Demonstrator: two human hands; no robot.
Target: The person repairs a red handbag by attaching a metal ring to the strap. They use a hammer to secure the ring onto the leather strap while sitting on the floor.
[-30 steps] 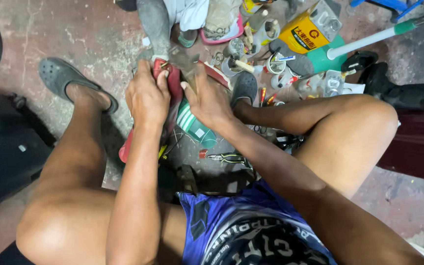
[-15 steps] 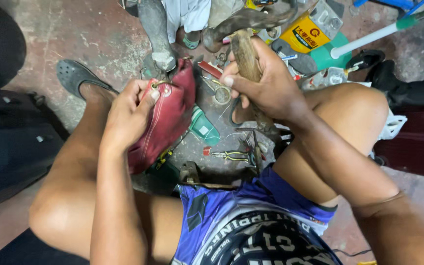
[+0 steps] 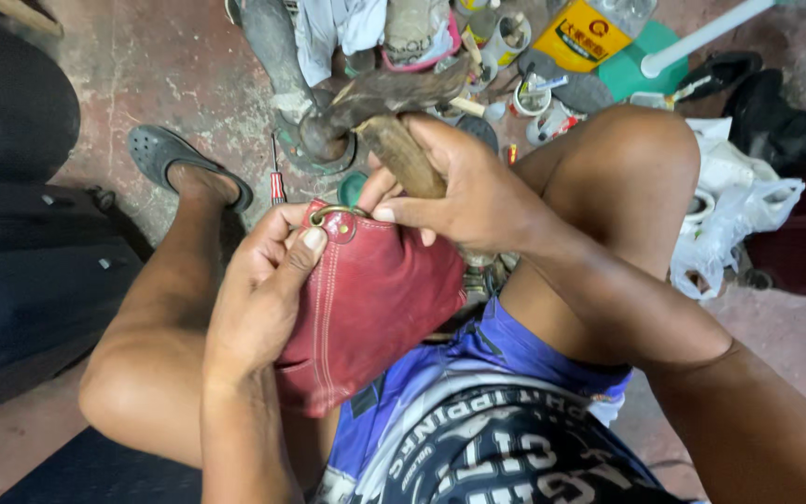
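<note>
Your left hand [image 3: 258,299]: fingers clasped round the upper edge of a red leather bag [image 3: 370,299], thumb pressed flat beside the brass ring [image 3: 333,213] at its top corner. Your right hand [image 3: 464,191]: fingers clenched on the wooden handle of a hammer [image 3: 394,121], with thumb and forefinger tips touching the bag just beside the ring. The bag lies tilted across your lap, between your bare knees, its stitched seam facing up. Beyond the hammer head: a metal stand [image 3: 314,140] on the floor, possibly a cobbler's last, partly hidden. Near it: a small red-handled screwdriver [image 3: 276,182], a grey clog [image 3: 165,154] on your left foot, a yellow bottle [image 3: 582,35], white plastic bags [image 3: 739,215] to the right.
</note>
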